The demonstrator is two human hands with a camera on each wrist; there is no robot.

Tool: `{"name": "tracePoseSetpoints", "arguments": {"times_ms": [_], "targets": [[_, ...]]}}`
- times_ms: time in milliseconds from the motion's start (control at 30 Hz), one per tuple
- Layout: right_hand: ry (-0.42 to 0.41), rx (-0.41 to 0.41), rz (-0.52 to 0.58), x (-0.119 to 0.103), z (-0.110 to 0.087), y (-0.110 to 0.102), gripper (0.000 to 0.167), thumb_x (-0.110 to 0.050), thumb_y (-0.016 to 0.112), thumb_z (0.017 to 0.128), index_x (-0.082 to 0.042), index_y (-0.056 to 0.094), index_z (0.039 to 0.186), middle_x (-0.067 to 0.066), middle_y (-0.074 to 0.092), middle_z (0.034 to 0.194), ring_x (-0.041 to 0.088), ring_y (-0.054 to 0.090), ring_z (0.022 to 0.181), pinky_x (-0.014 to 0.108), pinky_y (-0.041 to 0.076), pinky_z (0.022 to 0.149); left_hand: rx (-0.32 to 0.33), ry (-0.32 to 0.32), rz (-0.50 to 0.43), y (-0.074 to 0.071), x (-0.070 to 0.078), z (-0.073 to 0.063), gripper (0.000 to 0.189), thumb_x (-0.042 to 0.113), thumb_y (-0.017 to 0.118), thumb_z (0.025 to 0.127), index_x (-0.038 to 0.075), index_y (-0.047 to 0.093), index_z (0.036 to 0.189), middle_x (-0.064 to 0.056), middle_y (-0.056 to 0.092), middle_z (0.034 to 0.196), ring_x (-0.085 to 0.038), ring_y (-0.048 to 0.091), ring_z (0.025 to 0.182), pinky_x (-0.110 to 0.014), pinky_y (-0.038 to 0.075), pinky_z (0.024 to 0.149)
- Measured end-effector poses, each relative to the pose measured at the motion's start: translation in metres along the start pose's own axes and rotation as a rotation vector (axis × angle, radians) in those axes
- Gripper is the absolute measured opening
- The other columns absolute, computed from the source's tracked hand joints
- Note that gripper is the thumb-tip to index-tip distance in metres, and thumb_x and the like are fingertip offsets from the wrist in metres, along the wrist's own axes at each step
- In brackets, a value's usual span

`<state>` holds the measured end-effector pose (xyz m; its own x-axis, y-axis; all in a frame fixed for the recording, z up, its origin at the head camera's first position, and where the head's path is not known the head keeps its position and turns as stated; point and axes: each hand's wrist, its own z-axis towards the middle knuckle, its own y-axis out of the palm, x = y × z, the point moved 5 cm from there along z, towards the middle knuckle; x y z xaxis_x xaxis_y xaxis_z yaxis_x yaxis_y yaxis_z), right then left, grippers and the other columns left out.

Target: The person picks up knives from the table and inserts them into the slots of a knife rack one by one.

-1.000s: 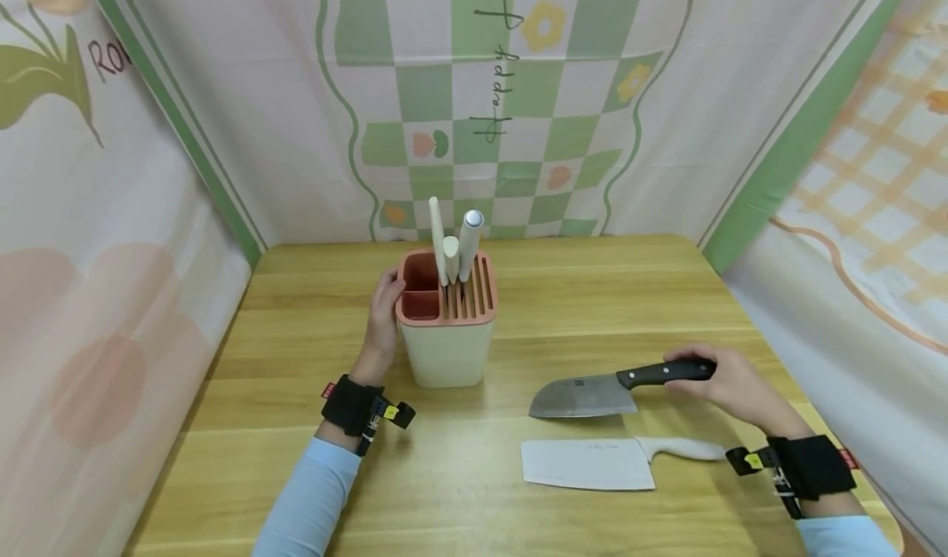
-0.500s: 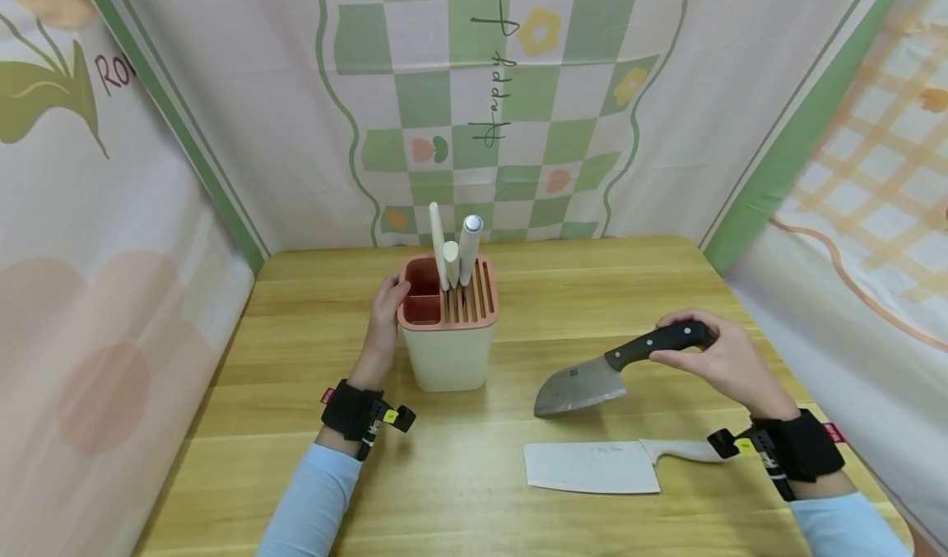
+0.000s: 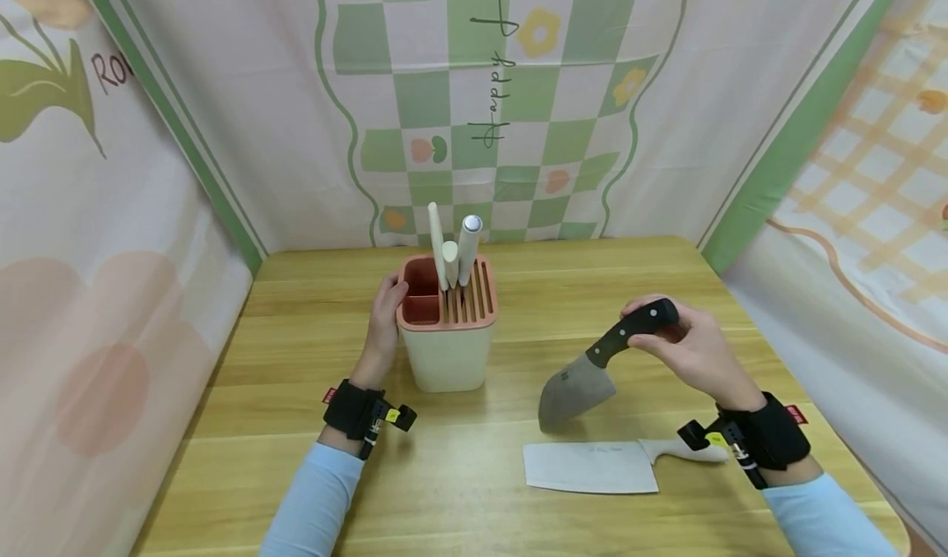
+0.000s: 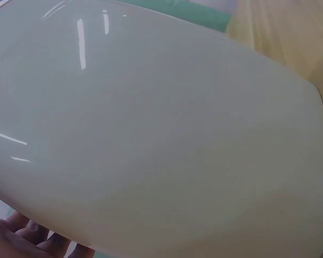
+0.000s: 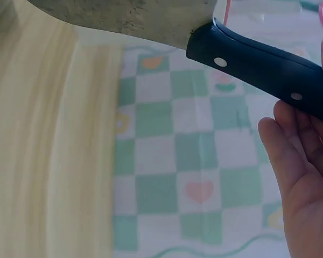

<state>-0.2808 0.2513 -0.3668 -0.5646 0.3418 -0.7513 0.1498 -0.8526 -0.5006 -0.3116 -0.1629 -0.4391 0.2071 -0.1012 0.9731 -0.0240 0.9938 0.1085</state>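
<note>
My right hand [image 3: 692, 347] pinches the black riveted handle of a kitchen knife [image 3: 578, 388], its broad steel blade slanting down to the left over the table. In the right wrist view the knife's handle [image 5: 258, 67] crosses the upper right, with fingers and thumb at its rear part. My left hand [image 3: 383, 318] holds the left side of a cream knife block [image 3: 448, 359] with an orange slotted top, thumb at the rim. The block's smooth wall [image 4: 167, 134] fills the left wrist view, and fingers [image 4: 35, 231] show at its lower edge.
A cleaver [image 3: 592, 466] with a white handle lies flat on the wooden table [image 3: 311, 475], in front of the raised knife. Several pale handles [image 3: 452, 261] stand up from the block, right of two square compartments. Patterned cloth [image 3: 504, 113] hangs behind the table.
My right hand has lifted the black-handled knife's handle and moved it left, so the blade tilts more steeply, tip down. My left hand stays at the knife block.
</note>
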Motion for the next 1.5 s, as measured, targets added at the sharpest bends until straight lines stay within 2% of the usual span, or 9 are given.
{"name": "tracePoseSetpoints", "arguments": {"times_ms": [100,267,467,667,800,1000,1167,1333,1500], "targets": [[-0.093,-0.024,0.102,-0.015,0.008,0.007,0.038,0.021,0.069,0.087,0.008,0.067,0.123,-0.002,0.071,0.12,0.005,0.07,0.106,0.015,0.056,0.087,0.001,0.009,-0.01,0.0,0.0,0.001,0.052,0.034,0.035,0.108,0.007,0.044,0.152,-0.015,0.052,0.146,-0.019,0.052,0.127,-0.024,0.049,0.101],[-0.264,-0.04,0.362,-0.044,0.023,0.015,0.029,0.017,0.065,0.092,0.02,0.058,0.121,0.016,0.07,0.12,0.02,0.072,0.114,0.026,0.059,0.094,0.005,0.023,-0.014,0.0,0.0,0.001,0.052,0.033,0.035,0.108,0.006,0.044,0.151,-0.014,0.053,0.145,-0.016,0.054,0.126,-0.023,0.049,0.1],[-0.484,0.062,0.592,-0.078,0.044,0.016,0.032,0.007,0.067,0.096,0.028,0.052,0.115,0.024,0.071,0.113,0.031,0.075,0.109,0.039,0.06,0.098,0.018,0.036,-0.028,0.001,-0.002,0.0,0.052,0.033,0.037,0.107,0.005,0.046,0.15,-0.013,0.054,0.142,-0.014,0.056,0.123,-0.023,0.049,0.099],[-0.577,0.192,0.79,-0.11,0.061,0.016,0.032,0.005,0.07,0.094,0.024,0.053,0.113,0.027,0.069,0.105,0.039,0.076,0.101,0.046,0.061,0.096,0.008,0.056,-0.031,0.003,-0.004,0.003,0.053,0.034,0.037,0.107,0.004,0.046,0.15,-0.016,0.054,0.143,-0.016,0.056,0.124,-0.024,0.05,0.1],[-0.623,0.216,0.896,-0.127,0.066,0.018,0.031,0.008,0.07,0.093,0.025,0.051,0.109,0.03,0.068,0.102,0.043,0.074,0.098,0.05,0.06,0.097,0.009,0.068,-0.014,0.004,-0.004,0.004,0.053,0.034,0.038,0.107,0.004,0.047,0.15,-0.018,0.055,0.143,-0.017,0.057,0.123,-0.024,0.05,0.099],[-0.66,0.193,0.97,-0.146,0.076,0.023,0.03,0.009,0.07,0.092,0.024,0.049,0.109,0.031,0.067,0.102,0.039,0.071,0.099,0.052,0.059,0.098,0.024,0.077,0.001,0.0,-0.003,0.003,0.055,0.036,0.038,0.105,0.003,0.047,0.149,-0.019,0.055,0.143,-0.017,0.056,0.123,-0.023,0.05,0.1],[-0.688,0.23,0.998,-0.163,0.085,0.026,0.033,0.008,0.073,0.09,0.022,0.049,0.107,0.029,0.067,0.1,0.036,0.071,0.096,0.05,0.061,0.096,0.028,0.073,-0.017,0.0,-0.004,0.003,0.055,0.035,0.037,0.106,0.004,0.046,0.15,-0.017,0.055,0.142,-0.015,0.057,0.123,-0.024,0.05,0.1],[-0.697,0.266,0.963,-0.179,0.094,0.031,0.036,0.005,0.078,0.087,0.019,0.05,0.104,0.026,0.068,0.098,0.034,0.071,0.094,0.046,0.062,0.094,0.033,0.068,-0.018,0.0,-0.004,0.002,0.055,0.035,0.037,0.106,0.005,0.046,0.151,-0.017,0.055,0.143,-0.017,0.057,0.124,-0.024,0.05,0.1],[-0.687,0.279,0.865,-0.181,0.101,0.036,0.04,-0.003,0.082,0.087,0.017,0.052,0.104,0.022,0.069,0.098,0.03,0.072,0.095,0.043,0.062,0.095,0.032,0.062,0.005,0.001,-0.004,0.001,0.057,0.037,0.036,0.106,0.005,0.045,0.152,-0.019,0.054,0.147,-0.024,0.055,0.129,-0.025,0.049,0.102]]}}
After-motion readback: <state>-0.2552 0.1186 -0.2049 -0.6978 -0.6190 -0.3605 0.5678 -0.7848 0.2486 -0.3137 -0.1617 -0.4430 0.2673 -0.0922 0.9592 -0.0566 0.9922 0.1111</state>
